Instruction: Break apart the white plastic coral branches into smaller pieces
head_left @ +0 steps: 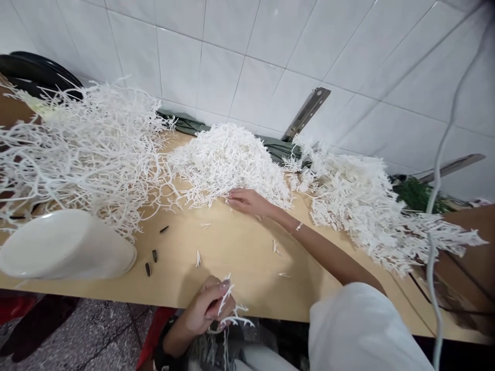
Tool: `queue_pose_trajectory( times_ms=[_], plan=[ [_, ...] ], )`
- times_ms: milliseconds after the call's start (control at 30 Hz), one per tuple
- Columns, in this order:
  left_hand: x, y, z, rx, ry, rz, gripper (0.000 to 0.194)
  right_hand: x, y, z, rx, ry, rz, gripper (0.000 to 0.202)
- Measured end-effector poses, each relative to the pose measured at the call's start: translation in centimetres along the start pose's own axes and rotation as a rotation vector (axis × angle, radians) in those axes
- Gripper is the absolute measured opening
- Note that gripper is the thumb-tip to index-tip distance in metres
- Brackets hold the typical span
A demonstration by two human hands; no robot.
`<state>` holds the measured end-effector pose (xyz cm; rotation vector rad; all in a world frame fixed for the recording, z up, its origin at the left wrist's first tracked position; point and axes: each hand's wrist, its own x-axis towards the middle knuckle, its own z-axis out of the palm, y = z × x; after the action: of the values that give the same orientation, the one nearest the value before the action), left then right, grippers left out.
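My left hand (pixel 209 306) is closed around a thin white plastic branch (pixel 235 318), whose forked tips stick out past the thumb near the table's front edge. My right hand (pixel 249 202) reaches across the table, fingers stretched out and touching the front of the middle heap of small white sprigs (pixel 235 159). No held piece shows in it. On the left lies a tangled pile of longer white branches (pixel 93 149). A few loose white bits (pixel 198 258) are scattered on the tabletop between my hands.
A white oval container (pixel 69 245) lies at the left front, beside several dark sunflower seeds (pixel 154 255). Another white sprig heap (pixel 351 196) is at the right. A pale cable (pixel 436 180) hangs at the far right. Metal brackets (pixel 307 113) stand against the tiled wall (pixel 220 67).
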<state>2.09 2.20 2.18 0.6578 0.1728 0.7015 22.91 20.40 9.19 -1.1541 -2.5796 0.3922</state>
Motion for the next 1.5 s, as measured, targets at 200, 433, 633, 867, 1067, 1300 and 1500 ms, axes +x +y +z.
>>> queue_pose_trajectory(
  times_ms=[200, 433, 633, 867, 1067, 1300, 1500],
  plan=[
    [-0.2, 0.5, 0.1, 0.097, 0.029, -0.082, 0.071, -4.3, -9.7, 2.8, 0.068, 0.065, -0.136, 0.035],
    [0.2, 1.9, 1.4, 0.731, -0.083, -0.348, 0.063, -1.1, -5.5, 6.1, -0.029, -0.295, -0.438, 0.045],
    [0.3, 2.0, 1.4, 0.724, -0.099, -0.359, 0.065, -6.4, -2.6, -1.0, 0.083, 0.1, 0.099, 0.048],
    [0.3, 1.6, 1.1, 0.746, -0.085, -0.35, 0.067, -14.6, -6.0, 1.9, -0.158, -0.152, -0.036, 0.085],
    [0.1, 1.2, 0.7, 0.772, -0.053, -0.34, 0.067, -5.7, 1.5, 2.9, -0.382, 0.025, 0.019, 0.063],
    [0.0, 0.9, 0.7, 0.785, 0.009, -0.305, 0.069, 5.2, 3.3, 2.2, -0.548, 0.399, 0.308, 0.086],
    [0.2, 0.9, 0.6, 0.745, -0.009, -0.297, 0.068, 3.7, 1.9, 3.2, -0.463, 0.363, 0.332, 0.083]
  ],
)
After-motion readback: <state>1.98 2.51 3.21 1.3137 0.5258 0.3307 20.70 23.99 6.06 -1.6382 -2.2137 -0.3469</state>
